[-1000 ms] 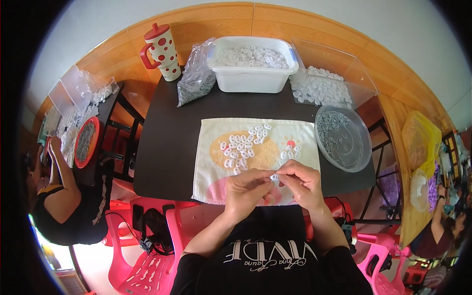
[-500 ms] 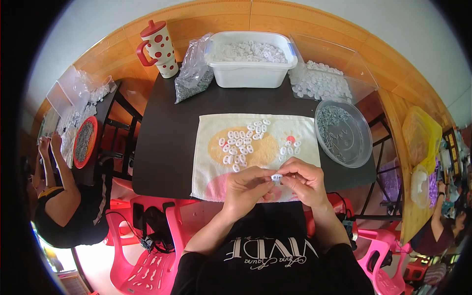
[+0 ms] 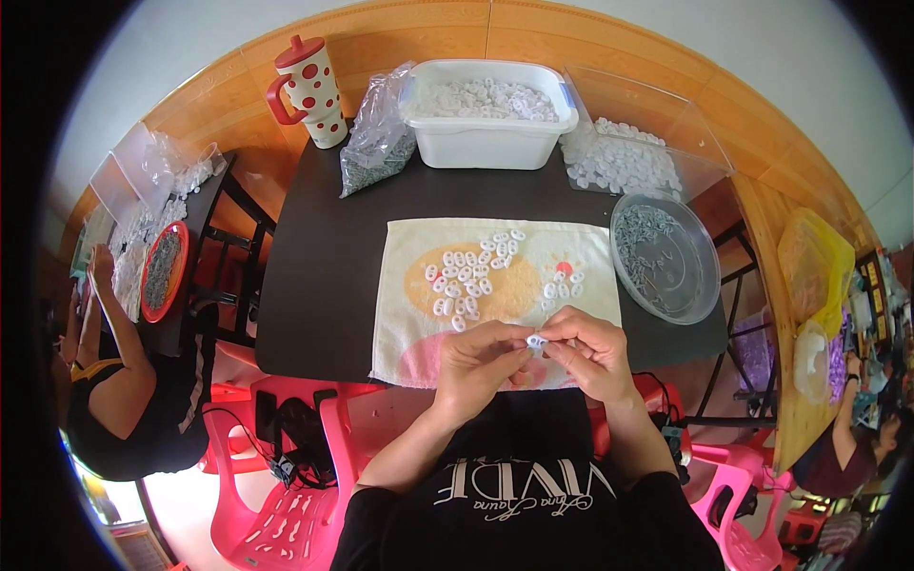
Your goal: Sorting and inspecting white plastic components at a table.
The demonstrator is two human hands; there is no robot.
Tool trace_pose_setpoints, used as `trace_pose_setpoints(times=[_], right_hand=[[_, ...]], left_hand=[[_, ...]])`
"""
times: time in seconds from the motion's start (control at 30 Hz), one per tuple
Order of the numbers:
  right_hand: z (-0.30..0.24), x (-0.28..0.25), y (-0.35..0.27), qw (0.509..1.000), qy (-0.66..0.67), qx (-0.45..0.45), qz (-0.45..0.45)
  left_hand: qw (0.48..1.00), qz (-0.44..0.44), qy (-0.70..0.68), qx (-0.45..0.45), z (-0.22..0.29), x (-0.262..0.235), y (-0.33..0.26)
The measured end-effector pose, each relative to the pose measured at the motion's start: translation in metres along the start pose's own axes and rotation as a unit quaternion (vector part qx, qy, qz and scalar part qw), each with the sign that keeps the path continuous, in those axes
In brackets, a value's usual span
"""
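Above the near edge of a patterned towel (image 3: 590, 249), a small white oval plastic piece with dark holes (image 3: 536, 341) is pinched between both hands. My left hand (image 3: 479, 364) has thumb and fingertips closed on its left side. My right hand (image 3: 592, 354) grips it from the right in the same way. Farther off on the towel lies a loose cluster of similar white oval pieces (image 3: 466, 271). A smaller group of white pieces (image 3: 562, 285) sits to its right, just beyond my right hand.
A white tub (image 3: 490, 147) of white pieces stands at the back, beside a bag of small grey parts (image 3: 376, 171) and a spotted tumbler (image 3: 314, 100). To the right are a pile of white pieces (image 3: 624, 162) and a round clear tray (image 3: 681, 285) of grey screws. Co-workers sit on both sides.
The white piece has turned slightly between my fingertips. Both hands stay in nearly the same place. At left, the co-worker's hands have shifted.
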State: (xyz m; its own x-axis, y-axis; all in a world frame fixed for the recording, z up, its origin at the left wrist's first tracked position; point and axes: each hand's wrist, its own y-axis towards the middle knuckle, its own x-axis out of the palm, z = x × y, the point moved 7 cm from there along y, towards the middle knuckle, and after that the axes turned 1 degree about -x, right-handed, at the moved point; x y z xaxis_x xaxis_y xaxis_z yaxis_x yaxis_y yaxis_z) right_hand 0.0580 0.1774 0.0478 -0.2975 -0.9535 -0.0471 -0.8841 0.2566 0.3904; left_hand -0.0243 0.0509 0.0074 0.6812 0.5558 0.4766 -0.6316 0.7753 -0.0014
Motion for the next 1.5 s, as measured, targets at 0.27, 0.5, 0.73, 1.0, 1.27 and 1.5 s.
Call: trace_pose_setpoints(times=[0.27,0.5,0.73,1.0,1.27,1.5], right_hand=[[0.001,0.000,-0.002,0.996,-0.067,-0.032,-0.052],[0.023,-0.005,-0.009,0.996,-0.052,0.018,-0.065],[0.028,-0.001,-0.012,0.989,-0.128,-0.015,-0.077],[0.021,0.008,-0.009,0.956,-0.263,-0.079,-0.104],[0.014,0.011,-0.015,0.923,-0.327,-0.165,-0.117],[0.016,0.013,-0.024,0.916,-0.337,-0.172,-0.134]], left_hand=[[1.000,-0.005,0.010,-0.006,-0.011,-0.002,-0.002],[0.995,-0.002,0.100,-0.017,-0.016,-0.005,-0.001],[0.971,0.006,0.238,0.027,-0.018,-0.007,0.002],[0.847,-0.010,0.493,0.198,0.004,0.009,0.005],[0.838,-0.058,0.497,0.216,0.009,0.013,0.002],[0.840,-0.093,0.482,0.230,0.006,0.016,0.003]])
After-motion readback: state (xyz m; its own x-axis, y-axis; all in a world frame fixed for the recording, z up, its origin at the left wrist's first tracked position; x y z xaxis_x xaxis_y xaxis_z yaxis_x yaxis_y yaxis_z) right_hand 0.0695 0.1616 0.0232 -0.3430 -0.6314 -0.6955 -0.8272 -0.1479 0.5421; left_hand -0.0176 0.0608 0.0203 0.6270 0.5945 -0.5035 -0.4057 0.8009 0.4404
